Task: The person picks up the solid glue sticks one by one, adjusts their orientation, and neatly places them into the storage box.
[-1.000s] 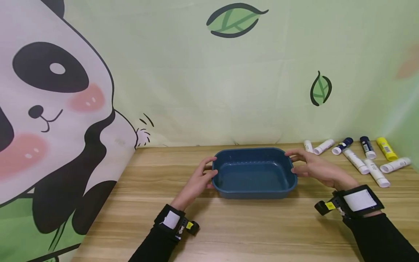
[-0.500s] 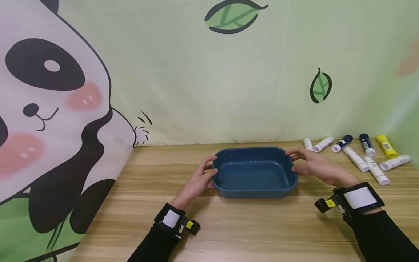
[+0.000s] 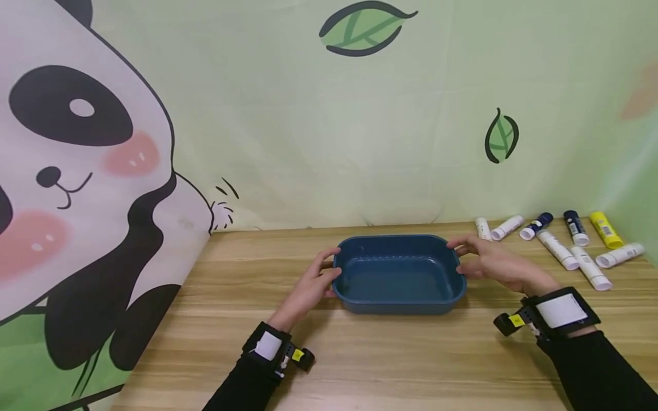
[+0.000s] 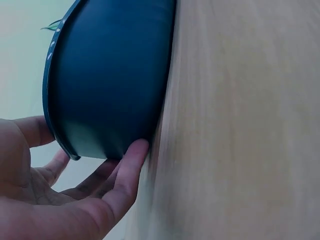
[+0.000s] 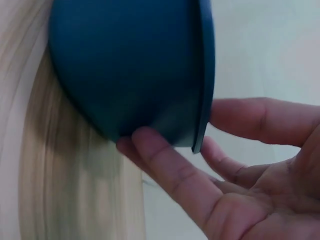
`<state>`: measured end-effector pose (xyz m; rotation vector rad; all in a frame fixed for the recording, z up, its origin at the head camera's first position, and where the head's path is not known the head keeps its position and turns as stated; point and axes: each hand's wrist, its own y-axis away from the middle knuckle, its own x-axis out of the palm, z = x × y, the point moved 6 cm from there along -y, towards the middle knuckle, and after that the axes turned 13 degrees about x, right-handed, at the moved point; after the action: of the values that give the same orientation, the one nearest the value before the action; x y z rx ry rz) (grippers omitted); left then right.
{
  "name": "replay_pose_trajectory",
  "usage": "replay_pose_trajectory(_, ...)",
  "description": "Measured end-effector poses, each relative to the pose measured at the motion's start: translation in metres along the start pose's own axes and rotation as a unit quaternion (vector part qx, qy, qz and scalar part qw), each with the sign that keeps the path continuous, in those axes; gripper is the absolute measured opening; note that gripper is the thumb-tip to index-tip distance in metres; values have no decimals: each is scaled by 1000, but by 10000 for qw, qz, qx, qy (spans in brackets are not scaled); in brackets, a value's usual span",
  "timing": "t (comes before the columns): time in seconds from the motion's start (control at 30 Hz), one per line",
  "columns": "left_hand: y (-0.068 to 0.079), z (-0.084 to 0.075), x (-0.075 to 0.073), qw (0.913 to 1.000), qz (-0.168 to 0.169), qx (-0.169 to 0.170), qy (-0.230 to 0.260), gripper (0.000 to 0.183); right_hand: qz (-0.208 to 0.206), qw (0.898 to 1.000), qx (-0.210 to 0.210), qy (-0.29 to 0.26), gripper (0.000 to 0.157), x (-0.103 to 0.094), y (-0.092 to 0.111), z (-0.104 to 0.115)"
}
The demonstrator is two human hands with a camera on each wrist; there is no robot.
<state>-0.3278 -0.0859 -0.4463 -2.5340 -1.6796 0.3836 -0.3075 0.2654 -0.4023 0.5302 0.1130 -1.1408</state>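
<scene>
A dark blue, shallow plastic box (image 3: 400, 279) with rounded corners sits on the table near the back wall, nothing inside it. My left hand (image 3: 308, 282) grips its left end. In the left wrist view the thumb lies at the rim of the box (image 4: 110, 75), while other fingers (image 4: 127, 172) bend against the outer wall near its base. On the opposite end, my right hand (image 3: 501, 265) holds the box the same way. The right wrist view shows its thumb at the rim and fingertips (image 5: 145, 137) against the lower wall of the box (image 5: 130, 65).
Several glue sticks lie at the back right of the wooden table (image 3: 390, 359), beyond my right hand: white ones (image 3: 591, 268), dark blue ones (image 3: 536, 226) and a yellow one (image 3: 606, 230). A green panda-print backdrop (image 3: 288, 125) rises behind the table.
The head view shifts slightly. Both hands keep their places on the box, and the box and glue sticks stay where they were.
</scene>
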Motion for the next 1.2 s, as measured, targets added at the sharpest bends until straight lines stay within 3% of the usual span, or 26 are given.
replay_pose_trajectory(0.43, 2, 9, -2, 9976, 21, -223, 657, 51, 36, 9998, 70, -203, 63, 0, -2, -5)
replay_pose_trajectory(1.2, 1, 10, -3, 9979, 31, -180, 616, 51, 179, 9998, 19, -114, 65, -2, -2, -4)
